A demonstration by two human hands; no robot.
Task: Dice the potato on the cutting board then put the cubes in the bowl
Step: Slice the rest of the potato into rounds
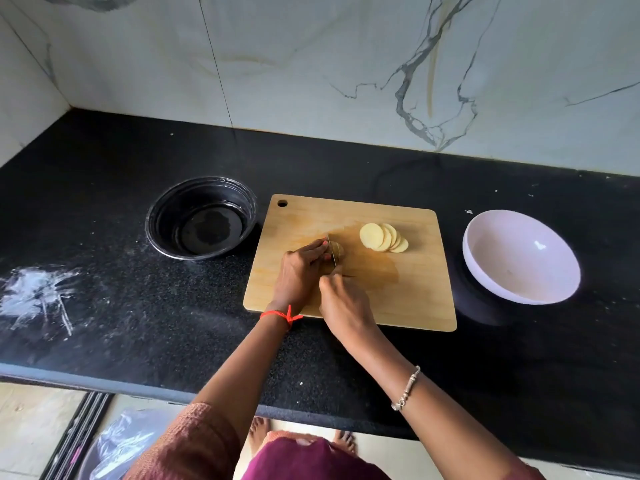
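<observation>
Your left hand (299,271) is curled over the uncut end of the potato (339,250) and pins it to the cutting board (398,299). Your right hand (343,299) is wrapped round the handle of the knife (333,254). The two hands sit close together, and the blade stands just right of the left fingertips.

Finding: the remaining piece is small, firm and wet on its cut face, so it is likely to skid or roll. Hold it by the skin-side crown with the fingertips tucked back from the blade.

A fan of overlapping slices (382,238) lies to the far right of the hands, on the board. They look thin, stiff and light. Judged slippery where stacked; square them with a flat hand before cutting strips.

The pale bowl (502,265) stands right of the board and the black bowl (166,220), apparently holding liquid, stands to its left. Neither holds potato. Dicing has not begun.
</observation>
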